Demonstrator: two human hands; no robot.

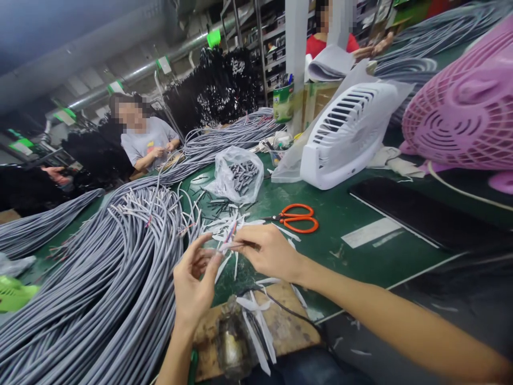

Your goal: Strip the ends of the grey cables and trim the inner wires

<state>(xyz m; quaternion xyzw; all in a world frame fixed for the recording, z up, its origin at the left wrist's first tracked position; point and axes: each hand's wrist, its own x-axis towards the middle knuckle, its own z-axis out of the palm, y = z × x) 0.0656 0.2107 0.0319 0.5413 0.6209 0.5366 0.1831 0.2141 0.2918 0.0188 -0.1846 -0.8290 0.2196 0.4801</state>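
Both my hands meet over the green table (340, 208), at a cable end with thin coloured wires (231, 233). My left hand (196, 278) pinches the cable end between thumb and fingers. From the other side, the fingertips of my right hand (270, 251) close on the same end, at a whitish piece by the wires. Scraps of white wrapping (218, 230) lie spread beneath my hands. Just beyond my right hand rest orange-handled scissors (298, 218). A large bundle of grey cables (120, 272) fills the table to the left of my left hand.
A clear bag of short dark tubes (242, 174) stands behind my hands. A white fan (344, 133), a pink fan (460, 101) and a black flat panel (417, 214) are on the right. A wooden board with a metal device (232, 342) sits in front. Co-workers sit across.
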